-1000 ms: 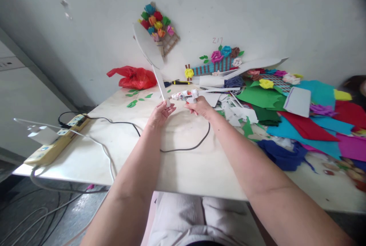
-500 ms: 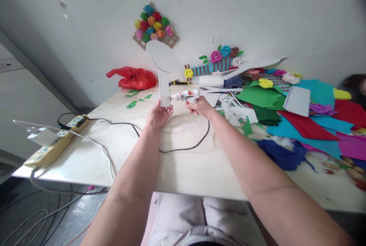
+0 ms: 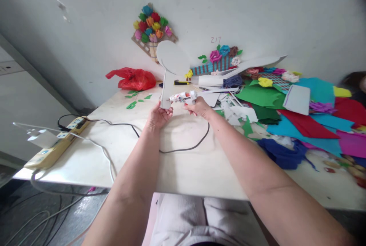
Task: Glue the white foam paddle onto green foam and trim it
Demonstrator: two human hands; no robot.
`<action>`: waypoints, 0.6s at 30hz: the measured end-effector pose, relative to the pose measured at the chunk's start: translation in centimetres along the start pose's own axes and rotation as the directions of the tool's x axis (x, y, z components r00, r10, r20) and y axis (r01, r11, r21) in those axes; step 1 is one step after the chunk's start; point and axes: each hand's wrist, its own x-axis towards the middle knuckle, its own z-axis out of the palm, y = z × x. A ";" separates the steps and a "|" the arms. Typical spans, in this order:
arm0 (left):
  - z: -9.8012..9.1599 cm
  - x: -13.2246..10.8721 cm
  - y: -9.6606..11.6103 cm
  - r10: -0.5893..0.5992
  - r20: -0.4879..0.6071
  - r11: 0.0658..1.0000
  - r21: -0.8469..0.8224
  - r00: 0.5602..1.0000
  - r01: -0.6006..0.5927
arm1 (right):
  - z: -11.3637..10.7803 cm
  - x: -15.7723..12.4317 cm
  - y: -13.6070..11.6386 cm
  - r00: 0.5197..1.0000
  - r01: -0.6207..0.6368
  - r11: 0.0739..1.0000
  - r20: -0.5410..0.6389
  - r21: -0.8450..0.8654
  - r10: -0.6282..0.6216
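Observation:
Between the thumb and fingers of my left hand [image 3: 161,116] is the lower end of a white foam-board cutout [image 3: 173,58], a rounded head on a narrow stem. It stands upright above the table. My right hand [image 3: 198,108] is closed round the handle of a white hot glue gun [image 3: 183,97]. The gun's nozzle points left, close by the stem's lower edge; whether it touches I cannot tell. From the gun a black cord [image 3: 185,149] loops down across the tabletop, passing beneath my left forearm.
At left lies a yellow power strip [image 3: 54,145] with plugs and cables. A red plastic bag [image 3: 135,79] and green paper leaves [image 3: 132,105] are behind. Coloured sheets [image 3: 303,131], white scraps [image 3: 237,114] and a blue cloth [image 3: 283,153] cover the right. Paper-flower crafts [image 3: 151,24] rest against the wall.
The cutout has turned and tilted right, its rounded head shifting right and uncovering more of the flower craft behind. The glue gun has tilted slightly; both hands keep their holds.

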 end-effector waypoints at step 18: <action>-0.6 0.5 -0.2 0.045 0.010 0.996 0.080 0.999 -0.045 | 0.1 0.5 0.3 0.999 -0.022 0.985 -0.045 -0.171 0.014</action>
